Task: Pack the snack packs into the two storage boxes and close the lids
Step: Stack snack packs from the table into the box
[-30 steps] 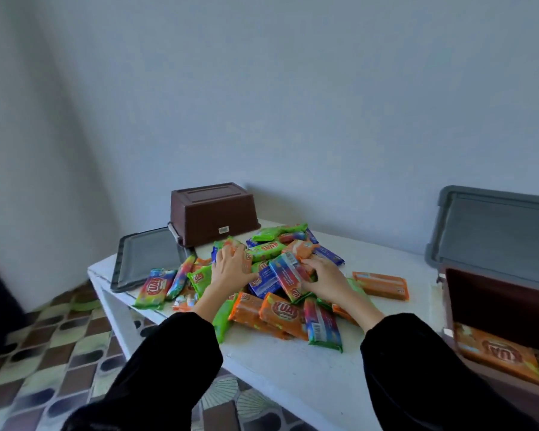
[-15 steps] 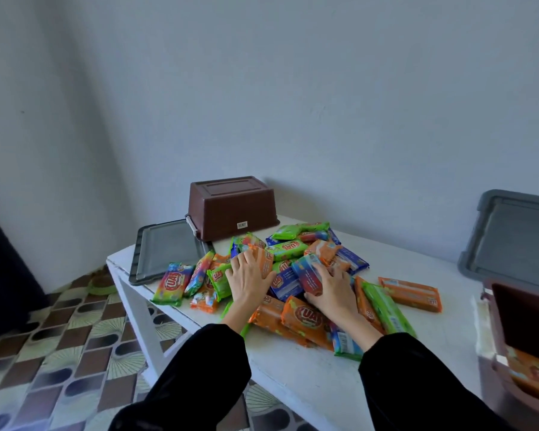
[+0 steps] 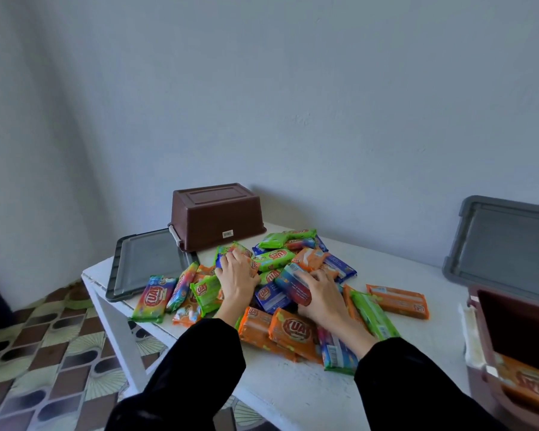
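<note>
Atop the snack pile [image 3: 293, 331], palm-down, left hand [image 3: 238, 276] grips a green pack [image 3: 228, 248], right hand [image 3: 322, 295] a blue pack [image 3: 293, 284].

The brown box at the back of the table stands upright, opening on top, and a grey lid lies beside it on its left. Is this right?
Not quite. In the head view the brown box stands upside down, its closed bottom facing up. The rest holds: the grey lid lies beside it on its left, at the back of the table.
</note>
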The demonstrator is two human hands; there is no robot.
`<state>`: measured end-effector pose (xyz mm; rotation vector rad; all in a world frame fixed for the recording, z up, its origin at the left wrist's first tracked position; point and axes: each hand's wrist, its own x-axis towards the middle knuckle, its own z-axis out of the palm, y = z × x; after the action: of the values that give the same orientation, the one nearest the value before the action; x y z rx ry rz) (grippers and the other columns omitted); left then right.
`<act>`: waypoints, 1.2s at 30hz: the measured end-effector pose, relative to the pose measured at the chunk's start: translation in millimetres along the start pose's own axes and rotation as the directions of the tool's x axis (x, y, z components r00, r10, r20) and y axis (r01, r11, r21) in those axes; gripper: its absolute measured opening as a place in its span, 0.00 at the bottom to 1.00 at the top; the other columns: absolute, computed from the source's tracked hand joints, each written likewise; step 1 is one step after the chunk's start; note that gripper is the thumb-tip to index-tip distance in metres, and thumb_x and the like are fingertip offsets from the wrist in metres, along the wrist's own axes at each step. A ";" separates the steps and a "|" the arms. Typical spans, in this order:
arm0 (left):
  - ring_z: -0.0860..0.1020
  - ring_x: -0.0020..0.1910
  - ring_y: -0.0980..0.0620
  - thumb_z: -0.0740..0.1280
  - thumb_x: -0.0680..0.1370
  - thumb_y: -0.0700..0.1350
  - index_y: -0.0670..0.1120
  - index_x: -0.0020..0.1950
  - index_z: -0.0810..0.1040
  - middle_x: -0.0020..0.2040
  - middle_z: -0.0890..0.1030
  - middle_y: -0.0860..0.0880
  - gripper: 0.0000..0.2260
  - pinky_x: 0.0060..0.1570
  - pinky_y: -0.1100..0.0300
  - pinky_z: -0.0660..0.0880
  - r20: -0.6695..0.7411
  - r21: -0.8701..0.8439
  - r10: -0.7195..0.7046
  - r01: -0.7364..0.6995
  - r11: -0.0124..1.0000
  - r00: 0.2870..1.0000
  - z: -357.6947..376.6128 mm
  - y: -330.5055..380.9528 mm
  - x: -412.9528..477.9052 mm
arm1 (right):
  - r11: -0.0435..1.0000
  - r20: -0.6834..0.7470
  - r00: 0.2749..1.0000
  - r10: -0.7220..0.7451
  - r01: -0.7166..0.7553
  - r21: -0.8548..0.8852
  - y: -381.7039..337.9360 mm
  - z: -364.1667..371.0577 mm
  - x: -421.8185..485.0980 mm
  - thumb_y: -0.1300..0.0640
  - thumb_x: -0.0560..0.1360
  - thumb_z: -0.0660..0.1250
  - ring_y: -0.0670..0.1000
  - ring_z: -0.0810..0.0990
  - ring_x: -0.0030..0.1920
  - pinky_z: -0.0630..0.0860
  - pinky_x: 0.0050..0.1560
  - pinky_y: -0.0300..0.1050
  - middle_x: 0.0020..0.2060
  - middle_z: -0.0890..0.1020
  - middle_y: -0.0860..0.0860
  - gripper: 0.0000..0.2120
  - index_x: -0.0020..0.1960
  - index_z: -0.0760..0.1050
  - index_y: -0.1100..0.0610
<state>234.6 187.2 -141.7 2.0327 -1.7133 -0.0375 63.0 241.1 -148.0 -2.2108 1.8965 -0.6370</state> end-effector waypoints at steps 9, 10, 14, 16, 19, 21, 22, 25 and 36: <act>0.67 0.67 0.45 0.67 0.71 0.63 0.49 0.75 0.55 0.71 0.67 0.47 0.39 0.62 0.49 0.68 0.193 0.287 0.298 -0.344 0.894 0.935 -36.5 -45.3 0.5 | 0.999 0.065 0.998 0.011 -0.008 -0.051 -12.8 -5.4 14.1 0.52 0.68 0.73 0.57 0.72 0.63 0.74 0.59 0.49 0.65 0.71 0.57 0.32 0.69 0.64 0.47; 0.70 0.65 0.45 0.67 0.71 0.63 0.50 0.74 0.59 0.69 0.69 0.48 0.36 0.59 0.51 0.70 0.137 0.282 0.284 -0.313 0.907 0.949 -34.7 -45.5 -5.3 | 0.998 0.053 0.998 0.017 -0.013 -0.065 -15.1 -5.2 14.9 0.51 0.68 0.73 0.57 0.73 0.63 0.74 0.59 0.49 0.65 0.71 0.57 0.32 0.69 0.65 0.48; 0.71 0.63 0.47 0.65 0.74 0.59 0.49 0.71 0.63 0.68 0.70 0.48 0.29 0.54 0.53 0.74 0.061 0.229 0.282 -0.288 0.930 0.958 -24.1 -45.0 -23.5 | 0.997 0.022 0.999 0.027 -0.025 -0.072 -17.2 -2.5 13.2 0.52 0.68 0.74 0.56 0.74 0.62 0.74 0.60 0.49 0.64 0.73 0.56 0.32 0.69 0.65 0.48; 0.70 0.65 0.46 0.66 0.75 0.54 0.48 0.73 0.61 0.70 0.68 0.47 0.29 0.55 0.53 0.74 0.102 0.238 0.283 -0.300 0.924 0.954 -23.3 -45.1 -26.8 | 0.997 0.017 1.000 0.017 -0.016 -0.069 -17.1 -2.9 11.7 0.52 0.68 0.74 0.56 0.74 0.62 0.73 0.61 0.48 0.63 0.74 0.56 0.33 0.70 0.66 0.48; 0.72 0.62 0.45 0.70 0.72 0.47 0.47 0.71 0.63 0.65 0.72 0.46 0.30 0.53 0.52 0.74 0.174 0.246 0.251 -0.288 0.925 0.952 -32.4 -41.2 -23.8 | 0.998 0.033 0.999 0.008 -0.006 -0.057 -19.5 -8.8 13.0 0.56 0.66 0.76 0.54 0.75 0.62 0.72 0.62 0.46 0.63 0.76 0.55 0.33 0.69 0.68 0.52; 0.75 0.57 0.45 0.72 0.70 0.45 0.46 0.63 0.70 0.58 0.76 0.46 0.24 0.48 0.54 0.74 0.186 0.218 0.242 -0.281 0.935 0.952 -41.6 -36.9 -19.2 | 0.998 0.060 0.998 0.017 -0.013 -0.062 -23.3 -16.9 15.3 0.57 0.65 0.76 0.55 0.76 0.61 0.73 0.60 0.45 0.62 0.77 0.55 0.33 0.68 0.70 0.52; 0.77 0.54 0.45 0.72 0.69 0.46 0.45 0.58 0.73 0.54 0.78 0.46 0.20 0.46 0.54 0.74 0.180 0.192 0.244 -0.277 0.941 0.953 -46.8 -34.4 -17.2 | 0.997 0.070 0.997 0.017 -0.012 -0.074 -25.0 -22.1 16.4 0.57 0.65 0.77 0.55 0.76 0.61 0.73 0.59 0.45 0.62 0.77 0.55 0.33 0.67 0.70 0.52; 0.79 0.50 0.45 0.74 0.66 0.47 0.46 0.53 0.76 0.49 0.80 0.46 0.18 0.42 0.55 0.73 0.123 0.088 0.297 -0.309 0.947 0.947 -64.1 -21.9 -10.4 | 0.997 0.071 0.997 0.003 0.002 -0.076 -24.9 -43.2 20.3 0.58 0.63 0.77 0.55 0.75 0.62 0.72 0.59 0.45 0.63 0.77 0.55 0.33 0.66 0.72 0.53; 0.76 0.60 0.51 0.79 0.62 0.47 0.49 0.68 0.72 0.63 0.77 0.50 0.35 0.56 0.60 0.71 0.265 -0.206 0.664 -0.632 0.747 0.699 -105.5 120.5 -16.6 | 0.979 -0.056 0.986 0.155 -0.161 -0.127 51.5 -195.5 -16.8 0.62 0.61 0.76 0.55 0.76 0.55 0.73 0.54 0.46 0.58 0.78 0.54 0.28 0.60 0.76 0.51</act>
<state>153.5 226.0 -8.1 1.2834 -2.5019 -0.2300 -66.6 277.6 3.7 -2.1073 2.1699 -0.5562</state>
